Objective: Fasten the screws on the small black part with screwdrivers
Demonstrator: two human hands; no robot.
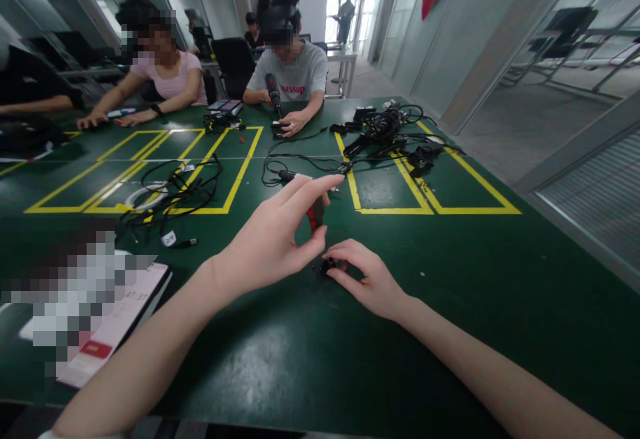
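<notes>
My left hand (273, 235) is raised over the middle of the green table, its fingers and thumb curled round a red-and-black object (315, 217). Most of that object is hidden behind the fingers, so I cannot tell its exact kind. Just to the right and lower, my right hand (367, 277) rests near the tabletop. Its thumb and fingertips pinch a small black cylindrical part (329, 265), which sits at or just above the table surface below the left hand's object.
Black cables lie in a loop (215, 185) at left and a tangled pile (385, 125) at back right, among yellow tape lines. A tablet-like device (125, 312) lies at front left. Across the green table (450, 292), a co-worker holds a power screwdriver (273, 90); other people sit left.
</notes>
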